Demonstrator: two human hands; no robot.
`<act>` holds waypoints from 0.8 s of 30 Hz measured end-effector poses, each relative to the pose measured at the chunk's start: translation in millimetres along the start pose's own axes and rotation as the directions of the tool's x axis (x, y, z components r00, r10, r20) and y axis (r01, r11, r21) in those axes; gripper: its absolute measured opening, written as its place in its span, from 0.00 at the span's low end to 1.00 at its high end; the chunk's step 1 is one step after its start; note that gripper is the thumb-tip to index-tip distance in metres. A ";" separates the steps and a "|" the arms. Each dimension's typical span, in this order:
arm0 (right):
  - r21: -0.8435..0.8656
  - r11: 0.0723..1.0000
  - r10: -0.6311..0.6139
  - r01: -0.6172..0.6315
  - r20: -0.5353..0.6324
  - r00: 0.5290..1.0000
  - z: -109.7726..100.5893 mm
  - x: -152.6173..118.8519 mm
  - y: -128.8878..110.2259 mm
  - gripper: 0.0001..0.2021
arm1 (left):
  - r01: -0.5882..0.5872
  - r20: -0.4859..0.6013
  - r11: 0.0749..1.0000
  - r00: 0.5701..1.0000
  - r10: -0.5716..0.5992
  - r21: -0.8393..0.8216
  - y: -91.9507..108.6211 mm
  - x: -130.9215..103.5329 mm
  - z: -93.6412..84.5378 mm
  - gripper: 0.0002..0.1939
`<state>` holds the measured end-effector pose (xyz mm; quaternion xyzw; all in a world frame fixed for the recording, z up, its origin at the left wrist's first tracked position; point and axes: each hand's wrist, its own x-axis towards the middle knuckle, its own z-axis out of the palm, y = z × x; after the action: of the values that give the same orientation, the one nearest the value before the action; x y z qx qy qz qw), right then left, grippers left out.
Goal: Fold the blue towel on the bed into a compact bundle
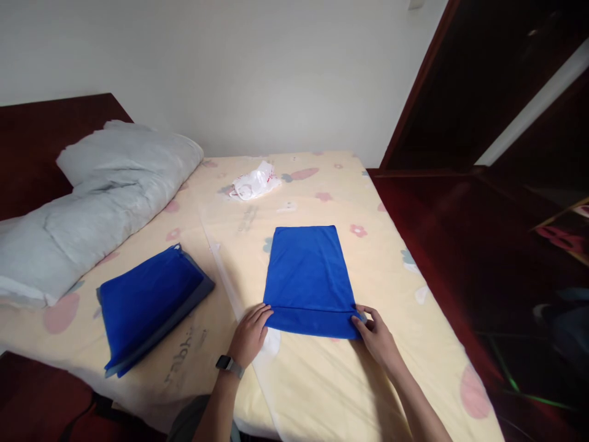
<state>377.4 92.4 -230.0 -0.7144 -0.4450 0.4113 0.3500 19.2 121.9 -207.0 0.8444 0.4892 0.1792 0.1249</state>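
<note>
A blue cloth [307, 270] lies flat on the bed in front of me, with a strip along its near edge folded over. My left hand [251, 334] grips the left end of that fold, fingers on top and close together. At the opposite end, my right hand [375, 334] pinches the corner between thumb and fingers. A dark smartwatch [225, 363] sits on my left wrist. Off to the left rests a stack of folded blue and grey-blue cloths [151, 301], apart from both hands.
A crumpled white plastic bag [256, 182] lies toward the wall. The grey quilt or pillow [115, 184] is heaped by the dark wooden headboard [50, 135]. Patterned yellow sheet [322, 393] covers the bed, whose right edge drops to a dark red floor [427, 245].
</note>
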 end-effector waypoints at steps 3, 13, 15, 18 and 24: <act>-0.108 0.994 -0.014 0.015 0.005 1.000 -8.3 -0.5 0.3 0.21 | -0.043 0.038 0.999 0.998 0.042 0.022 1.0 -0.4 -5.3 0.24; -0.403 0.827 -0.340 0.392 0.199 0.919 -31.6 -17.1 -18.1 0.16 | -0.064 0.085 0.996 0.995 0.059 0.064 0.0 -2.3 -4.0 0.32; -0.417 0.786 -0.332 0.456 0.338 0.881 -31.9 -19.6 -18.0 0.20 | -0.060 0.075 0.997 0.996 0.057 0.047 -1.6 -2.0 -3.1 0.33; -0.469 0.757 -0.314 0.455 0.351 0.882 -31.5 -17.1 -12.7 0.23 | -0.035 0.044 0.999 0.998 0.036 -0.036 -3.3 -2.0 -3.3 0.31; -0.281 0.890 -0.316 0.358 0.184 0.931 -30.4 -4.4 -8.0 0.19 | 0.180 0.005 0.929 0.982 -0.189 -0.323 -4.8 -1.9 0.3 0.18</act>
<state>400.9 87.2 -209.2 -0.6430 -0.6437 0.3161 0.2689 14.8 122.6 -209.5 0.7605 0.5322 0.2552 0.2709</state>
